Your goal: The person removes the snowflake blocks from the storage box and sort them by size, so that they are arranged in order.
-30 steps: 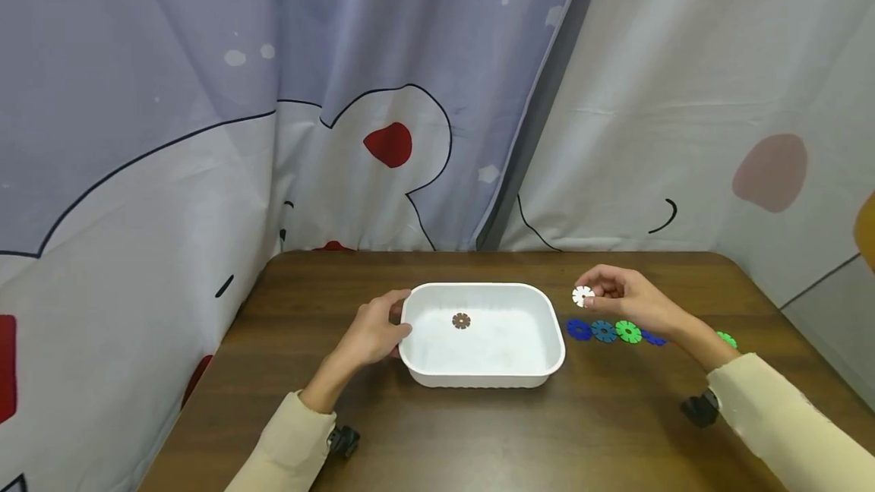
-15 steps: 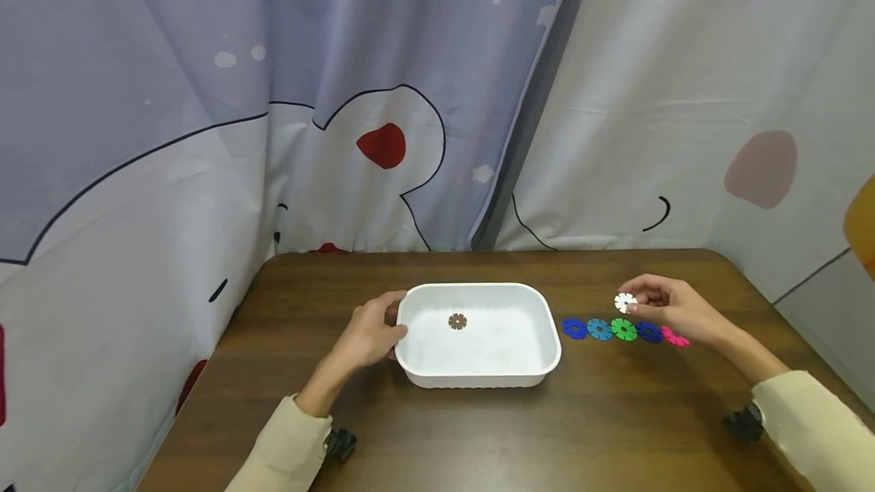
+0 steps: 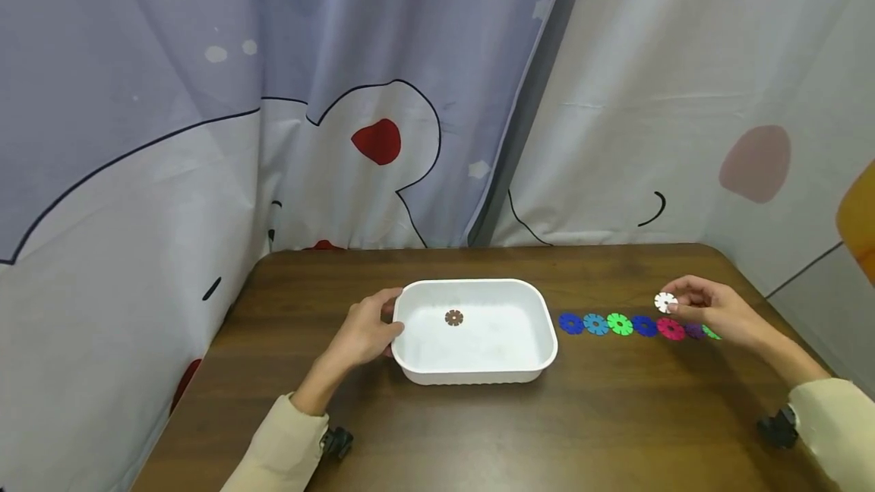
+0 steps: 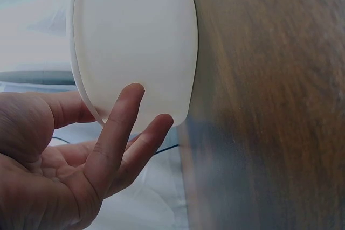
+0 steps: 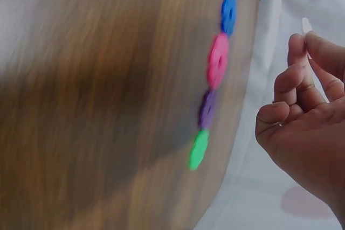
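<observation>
My right hand [image 3: 718, 313] pinches a white notched snowflake disc [image 3: 664, 302] between thumb and fingertips, raised above the right part of a row of discs. In that row lie, among others, a light blue disc [image 3: 595, 324], a pink disc [image 3: 671, 329], a purple disc [image 5: 207, 110] and a green disc [image 5: 199, 150] at the right end, which the hand partly covers in the head view. My left hand [image 3: 364, 332] holds the left end of a white plastic tub [image 3: 475, 378], thumb at the rim, fingers against the outer wall. One brown disc [image 3: 454, 317] lies inside the tub.
Everything stands on a brown wooden table [image 3: 478, 439]. Printed curtains [image 3: 581, 135] hang behind its far edge and along both sides. Rounded back corners mark the table's end, the right one beyond my right hand.
My right hand has carried the white disc rightward along the row, from beside the tub to above its right part, uncovering pink and purple discs. The left hand keeps its hold on the tub.
</observation>
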The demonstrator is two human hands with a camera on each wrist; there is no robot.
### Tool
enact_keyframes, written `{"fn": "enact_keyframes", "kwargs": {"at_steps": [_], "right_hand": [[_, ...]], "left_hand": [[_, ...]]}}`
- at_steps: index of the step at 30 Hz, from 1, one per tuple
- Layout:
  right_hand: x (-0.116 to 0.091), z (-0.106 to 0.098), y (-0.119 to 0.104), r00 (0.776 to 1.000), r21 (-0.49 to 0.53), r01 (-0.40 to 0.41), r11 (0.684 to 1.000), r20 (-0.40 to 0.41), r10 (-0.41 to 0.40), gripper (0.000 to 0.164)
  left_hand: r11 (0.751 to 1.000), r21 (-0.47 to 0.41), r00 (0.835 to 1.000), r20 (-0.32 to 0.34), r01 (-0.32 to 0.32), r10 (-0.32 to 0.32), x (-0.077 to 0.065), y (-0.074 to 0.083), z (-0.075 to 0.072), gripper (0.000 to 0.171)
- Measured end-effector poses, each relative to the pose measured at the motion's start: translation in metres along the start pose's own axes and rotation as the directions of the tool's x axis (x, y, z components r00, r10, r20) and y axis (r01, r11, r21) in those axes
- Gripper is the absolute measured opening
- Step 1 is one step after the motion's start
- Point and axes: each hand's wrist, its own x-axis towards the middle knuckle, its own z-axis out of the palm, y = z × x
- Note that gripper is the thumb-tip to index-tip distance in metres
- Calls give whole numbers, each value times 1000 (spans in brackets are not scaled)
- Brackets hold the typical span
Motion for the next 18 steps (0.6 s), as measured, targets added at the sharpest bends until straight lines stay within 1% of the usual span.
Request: {"fn": "enact_keyframes", "kwargs": {"at_steps": [6, 9, 14, 18], "right_hand": [[-9, -16, 18, 996, -89, -82, 993, -37, 79, 29], [-13, -22, 28, 993, -116, -108, 987, -56, 102, 31], [-17, -31, 44, 993, -121, -100, 988, -72, 92, 28], [-19, -36, 55, 992, -150, -116, 982, -73, 106, 30]], "left_hand": [[1000, -1, 1000, -4, 1, -1, 0, 0, -1, 62], [1000, 1, 1000, -4, -1, 1, 0, -1, -2, 61], [1000, 11, 1000, -9, 3, -3, 0, -2, -2, 62], [1000, 12, 1000, -11, 4, -4, 0, -2, -2, 63]]}}
